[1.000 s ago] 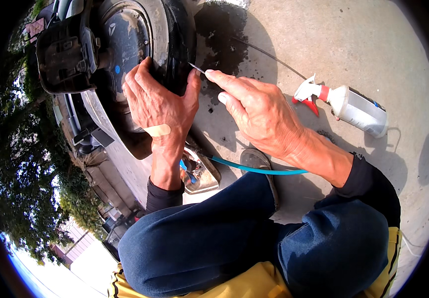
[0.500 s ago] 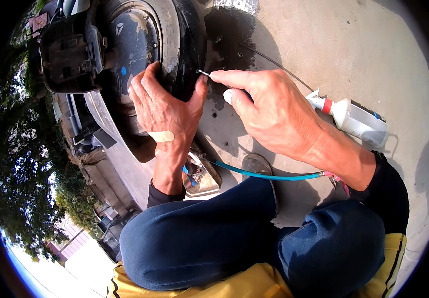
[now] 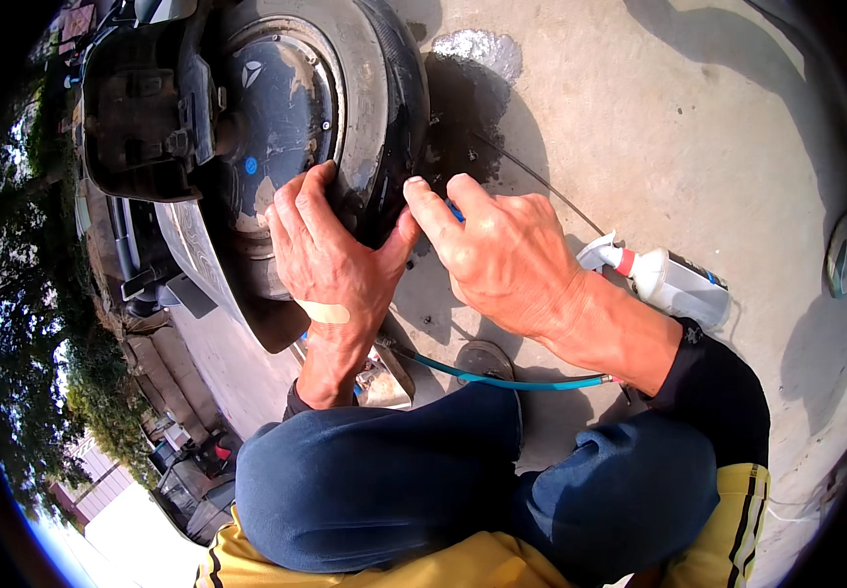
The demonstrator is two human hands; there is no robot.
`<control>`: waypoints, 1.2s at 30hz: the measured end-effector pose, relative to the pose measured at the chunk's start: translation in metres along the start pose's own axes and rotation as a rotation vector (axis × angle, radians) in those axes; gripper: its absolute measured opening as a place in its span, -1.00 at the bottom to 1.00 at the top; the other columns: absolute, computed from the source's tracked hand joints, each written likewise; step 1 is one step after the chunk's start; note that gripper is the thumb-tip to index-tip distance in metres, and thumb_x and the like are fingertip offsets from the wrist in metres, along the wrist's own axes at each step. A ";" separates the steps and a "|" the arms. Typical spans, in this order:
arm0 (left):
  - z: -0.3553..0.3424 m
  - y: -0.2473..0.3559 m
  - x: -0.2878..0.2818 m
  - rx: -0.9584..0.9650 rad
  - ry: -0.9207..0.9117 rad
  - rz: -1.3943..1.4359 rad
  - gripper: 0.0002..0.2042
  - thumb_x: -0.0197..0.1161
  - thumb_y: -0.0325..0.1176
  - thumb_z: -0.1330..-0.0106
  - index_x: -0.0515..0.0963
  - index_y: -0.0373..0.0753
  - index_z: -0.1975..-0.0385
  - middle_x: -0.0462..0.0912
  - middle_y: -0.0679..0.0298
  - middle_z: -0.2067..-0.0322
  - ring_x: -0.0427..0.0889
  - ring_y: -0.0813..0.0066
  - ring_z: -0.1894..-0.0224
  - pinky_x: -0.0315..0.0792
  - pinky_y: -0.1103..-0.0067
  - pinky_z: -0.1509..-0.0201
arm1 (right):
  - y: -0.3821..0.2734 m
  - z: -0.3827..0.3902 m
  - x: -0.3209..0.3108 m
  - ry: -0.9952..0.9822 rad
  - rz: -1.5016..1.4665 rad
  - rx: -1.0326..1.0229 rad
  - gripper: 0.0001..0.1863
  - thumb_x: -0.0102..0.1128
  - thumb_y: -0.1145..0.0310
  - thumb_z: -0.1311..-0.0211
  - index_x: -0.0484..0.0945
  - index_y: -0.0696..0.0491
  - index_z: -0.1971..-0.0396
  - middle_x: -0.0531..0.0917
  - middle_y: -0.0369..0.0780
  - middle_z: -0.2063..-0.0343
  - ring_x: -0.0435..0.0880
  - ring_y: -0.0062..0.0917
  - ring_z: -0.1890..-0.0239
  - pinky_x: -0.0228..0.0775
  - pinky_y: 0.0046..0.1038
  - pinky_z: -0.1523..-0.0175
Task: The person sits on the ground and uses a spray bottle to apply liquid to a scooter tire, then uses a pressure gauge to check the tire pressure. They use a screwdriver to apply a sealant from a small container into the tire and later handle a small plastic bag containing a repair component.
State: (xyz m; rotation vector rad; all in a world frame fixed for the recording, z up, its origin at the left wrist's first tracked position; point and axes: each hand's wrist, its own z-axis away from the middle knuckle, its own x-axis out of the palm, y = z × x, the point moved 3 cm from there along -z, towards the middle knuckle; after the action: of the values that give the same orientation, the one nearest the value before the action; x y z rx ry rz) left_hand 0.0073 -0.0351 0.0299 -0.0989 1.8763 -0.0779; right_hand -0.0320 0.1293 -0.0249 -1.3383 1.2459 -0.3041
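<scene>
The scooter-type wheel at the upper left has a scuffed black hub cover and a worn black tyre. My left hand, with a plaster near its wrist, grips the tyre's near edge, fingers on the sidewall and thumb toward the tread. Close beside that thumb is my right hand, its fingers closed round a slim tool with a blue handle. Only a bit of blue shows between the fingers; its tip is hidden by the hand, at the tyre's tread.
A spray bottle with a red collar lies on the concrete at right. A thin rod lies beyond my right hand. A teal hose crosses near my shoe. The curved fender sits left of my left hand.
My right hand has turned and come closer to the left thumb. The tool's metal tip, visible before, is now hidden, and its blue handle shows. The whole view has shifted slightly.
</scene>
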 end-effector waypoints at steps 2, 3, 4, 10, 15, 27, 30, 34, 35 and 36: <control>0.001 -0.001 -0.002 -0.001 0.014 -0.006 -0.19 0.70 -0.07 0.05 0.49 -0.35 -0.18 0.56 0.01 -0.02 0.59 -0.06 -0.03 0.48 0.16 -0.16 | -0.003 -0.008 -0.002 -0.059 0.176 -0.040 -0.60 0.26 0.40 -0.39 0.57 0.28 -0.14 0.68 -0.04 0.47 0.79 -0.26 0.49 0.65 -0.27 0.36; 0.000 0.001 0.001 0.000 0.029 -0.010 -0.18 0.70 -0.05 0.04 0.49 -0.36 -0.19 0.56 0.01 -0.02 0.60 -0.05 -0.02 0.48 0.17 -0.16 | 0.002 -0.008 -0.006 -0.084 0.090 0.023 -0.55 0.29 0.37 -0.39 0.53 0.27 -0.18 0.69 -0.02 0.44 0.80 -0.22 0.45 0.65 -0.25 0.32; 0.001 0.003 0.001 -0.003 0.027 -0.022 -0.19 0.69 -0.04 0.03 0.50 -0.35 -0.19 0.57 0.01 -0.03 0.60 -0.04 -0.02 0.48 0.18 -0.16 | 0.005 -0.008 -0.008 -0.103 -0.005 0.094 -0.51 0.31 0.34 -0.39 0.49 0.27 -0.22 0.70 0.00 0.41 0.81 -0.19 0.41 0.66 -0.22 0.27; 0.015 0.000 -0.004 -0.005 0.008 0.052 -0.19 0.68 -0.11 -0.06 0.48 -0.33 -0.30 0.57 -0.01 -0.14 0.60 -0.03 -0.10 0.49 0.20 -0.20 | 0.016 0.024 -0.043 -0.195 -0.706 0.641 -0.09 0.47 0.01 -0.37 0.27 0.22 -0.50 0.76 -0.03 0.02 0.75 -0.36 0.02 0.57 -0.30 -0.14; 0.052 -0.009 -0.021 0.016 -0.018 0.094 -0.22 0.58 -0.33 -0.14 0.43 -0.31 -0.41 0.47 -0.07 -0.37 0.46 -0.11 -0.39 0.28 0.09 -0.50 | 0.033 0.155 -0.030 -0.593 -0.782 0.784 -0.15 0.44 -0.03 -0.39 0.36 0.22 -0.46 0.65 0.02 -0.22 0.69 -0.38 -0.19 0.52 -0.26 -0.29; 0.039 0.030 0.003 -0.018 0.124 0.113 -0.22 0.53 -0.52 -0.11 0.44 -0.25 -0.43 0.43 0.00 -0.42 0.45 -0.03 -0.40 0.32 0.18 -0.46 | -0.010 0.227 -0.034 -0.664 -0.329 0.426 -0.76 0.24 0.24 -0.53 0.69 0.12 0.15 0.76 -0.04 0.26 0.74 0.00 0.20 0.55 -0.07 0.09; 0.047 0.032 -0.023 0.029 0.113 0.378 -0.38 0.46 -0.59 -0.18 0.51 -0.28 -0.32 0.49 -0.02 -0.35 0.47 -0.05 -0.39 0.37 0.19 -0.44 | 0.006 0.242 -0.065 -0.560 -0.241 0.490 -0.75 0.26 0.22 -0.51 0.67 0.13 0.20 0.71 -0.03 0.39 0.70 -0.04 0.35 0.48 -0.10 0.22; 0.108 0.022 -0.056 -0.188 0.110 0.488 -0.67 0.32 -0.55 -0.41 0.56 -0.30 -0.15 0.59 0.07 -0.15 0.56 0.15 -0.21 0.44 0.32 -0.33 | 0.029 0.262 -0.101 -0.455 -0.160 0.614 -0.70 0.29 0.19 -0.50 0.64 0.15 0.29 0.60 -0.06 0.56 0.55 -0.19 0.52 0.32 -0.16 0.33; 0.131 0.015 -0.051 -0.331 0.112 0.564 -0.74 0.27 -0.51 -0.50 0.54 -0.30 -0.13 0.61 0.09 -0.08 0.57 0.28 -0.14 0.44 0.37 -0.29 | 0.029 0.263 -0.107 -0.433 -0.167 0.648 -0.69 0.28 0.18 -0.50 0.63 0.15 0.31 0.58 -0.07 0.57 0.51 -0.23 0.52 0.30 -0.17 0.34; 0.151 0.003 -0.038 -0.535 0.092 0.714 -0.75 0.24 -0.46 -0.54 0.52 -0.30 -0.15 0.61 0.11 -0.08 0.59 0.33 -0.09 0.48 0.39 -0.25 | 0.029 0.262 -0.112 -0.412 -0.174 0.679 -0.67 0.28 0.17 -0.50 0.63 0.16 0.34 0.56 -0.09 0.59 0.48 -0.27 0.53 0.28 -0.19 0.34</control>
State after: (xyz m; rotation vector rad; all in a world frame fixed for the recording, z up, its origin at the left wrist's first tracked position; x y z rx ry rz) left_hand 0.1625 -0.0285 0.0205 0.2152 1.8793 0.9206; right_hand 0.1196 0.3696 -0.0584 -0.8539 0.5942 -0.4934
